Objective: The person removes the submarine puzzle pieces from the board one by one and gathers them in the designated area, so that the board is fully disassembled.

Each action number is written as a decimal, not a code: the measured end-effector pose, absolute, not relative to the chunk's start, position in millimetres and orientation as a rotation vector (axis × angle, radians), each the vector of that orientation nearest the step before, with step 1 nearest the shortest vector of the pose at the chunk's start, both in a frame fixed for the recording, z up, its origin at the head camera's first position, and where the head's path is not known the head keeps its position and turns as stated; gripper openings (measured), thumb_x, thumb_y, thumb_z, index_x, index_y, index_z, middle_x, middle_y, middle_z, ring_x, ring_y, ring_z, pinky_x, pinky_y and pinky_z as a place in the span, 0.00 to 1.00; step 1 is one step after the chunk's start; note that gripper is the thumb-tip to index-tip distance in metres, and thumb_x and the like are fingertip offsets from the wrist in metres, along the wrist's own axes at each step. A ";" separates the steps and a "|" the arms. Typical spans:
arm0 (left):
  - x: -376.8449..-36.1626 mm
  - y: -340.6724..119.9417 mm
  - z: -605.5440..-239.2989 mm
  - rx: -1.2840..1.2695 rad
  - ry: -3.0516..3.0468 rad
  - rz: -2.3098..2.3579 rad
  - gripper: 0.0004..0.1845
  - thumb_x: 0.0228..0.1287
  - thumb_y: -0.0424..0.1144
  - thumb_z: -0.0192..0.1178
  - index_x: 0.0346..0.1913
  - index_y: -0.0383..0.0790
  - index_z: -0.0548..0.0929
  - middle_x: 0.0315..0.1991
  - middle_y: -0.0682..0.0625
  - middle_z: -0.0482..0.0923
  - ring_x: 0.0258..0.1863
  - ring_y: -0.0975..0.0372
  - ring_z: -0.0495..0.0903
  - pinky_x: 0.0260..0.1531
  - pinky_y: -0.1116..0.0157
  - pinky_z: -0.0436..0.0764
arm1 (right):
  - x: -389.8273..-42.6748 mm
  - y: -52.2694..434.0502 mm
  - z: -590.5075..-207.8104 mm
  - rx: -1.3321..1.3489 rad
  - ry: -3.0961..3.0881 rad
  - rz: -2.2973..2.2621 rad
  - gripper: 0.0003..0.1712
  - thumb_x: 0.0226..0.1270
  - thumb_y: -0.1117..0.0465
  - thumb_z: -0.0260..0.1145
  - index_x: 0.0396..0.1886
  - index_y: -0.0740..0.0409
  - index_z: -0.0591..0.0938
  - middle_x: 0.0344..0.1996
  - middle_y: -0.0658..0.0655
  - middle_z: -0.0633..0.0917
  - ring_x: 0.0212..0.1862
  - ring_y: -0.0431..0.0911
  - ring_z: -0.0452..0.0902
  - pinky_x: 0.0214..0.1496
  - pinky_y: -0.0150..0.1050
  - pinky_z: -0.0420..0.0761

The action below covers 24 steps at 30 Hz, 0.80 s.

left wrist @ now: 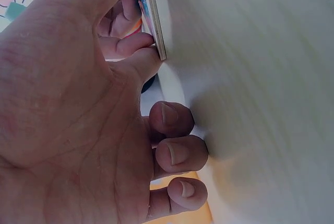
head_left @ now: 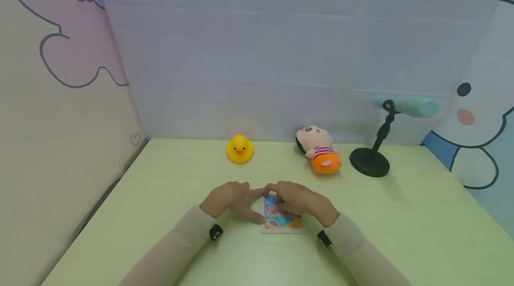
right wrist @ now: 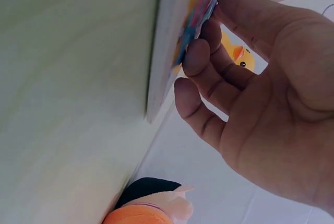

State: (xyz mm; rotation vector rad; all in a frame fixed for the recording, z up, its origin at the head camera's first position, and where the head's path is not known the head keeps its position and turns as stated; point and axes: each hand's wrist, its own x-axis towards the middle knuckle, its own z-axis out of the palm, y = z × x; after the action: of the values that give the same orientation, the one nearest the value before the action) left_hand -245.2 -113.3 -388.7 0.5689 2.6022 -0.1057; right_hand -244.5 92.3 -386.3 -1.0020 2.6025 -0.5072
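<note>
A small square picture puzzle [head_left: 281, 229] with a pale frame and a bright blue, pink and orange picture lies on the table between both hands. My left hand [head_left: 237, 199] touches its left side, thumb and index finger spread along that edge. In the left wrist view a fingertip presses at the corner of the board [left wrist: 155, 23], the other fingers resting on the tabletop. From the right, my right hand [head_left: 295, 199] reaches over the picture. Its thumb and fingers pinch a thin colourful puzzle piece [right wrist: 183, 51], partly hidden by the fingertips, close over the board.
A yellow rubber duck [head_left: 239, 150] sits behind the hands on the pale green table [head_left: 160, 214]. Right of it lies a plush doll [head_left: 321, 152] in a striped top and orange bottoms. A black stand [head_left: 369, 162] bearing a mint-green cylinder [head_left: 417, 106] stands at the back right.
</note>
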 end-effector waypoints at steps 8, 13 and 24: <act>-243.5 -112.3 -386.2 0.585 2.596 -0.101 0.50 0.52 0.80 0.57 0.78 0.72 0.56 0.49 0.46 0.74 0.37 0.55 0.74 0.38 0.54 0.79 | -245.6 93.4 -386.3 -0.966 2.609 -0.486 0.21 0.68 0.58 0.70 0.59 0.44 0.77 0.36 0.51 0.72 0.34 0.45 0.72 0.37 0.39 0.75; -244.8 -114.1 -382.0 0.595 2.605 -0.117 0.49 0.53 0.79 0.56 0.78 0.71 0.55 0.50 0.45 0.74 0.36 0.55 0.74 0.38 0.54 0.79 | -248.5 90.9 -384.4 -1.025 2.629 -0.496 0.22 0.67 0.59 0.71 0.58 0.46 0.75 0.39 0.53 0.70 0.33 0.46 0.73 0.37 0.38 0.77; -244.1 -112.4 -381.6 0.582 2.581 -0.121 0.50 0.53 0.79 0.56 0.78 0.70 0.54 0.49 0.46 0.73 0.36 0.56 0.74 0.35 0.56 0.78 | -246.7 92.8 -385.7 -1.128 2.605 -0.539 0.21 0.67 0.64 0.70 0.55 0.54 0.72 0.40 0.55 0.72 0.36 0.46 0.74 0.41 0.41 0.78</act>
State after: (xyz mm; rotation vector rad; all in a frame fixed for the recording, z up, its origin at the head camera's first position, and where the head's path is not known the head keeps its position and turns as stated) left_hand -244.1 -112.4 -381.6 0.5818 2.5815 -0.1213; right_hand -246.7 92.8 -385.7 -1.1284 2.6048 -0.5389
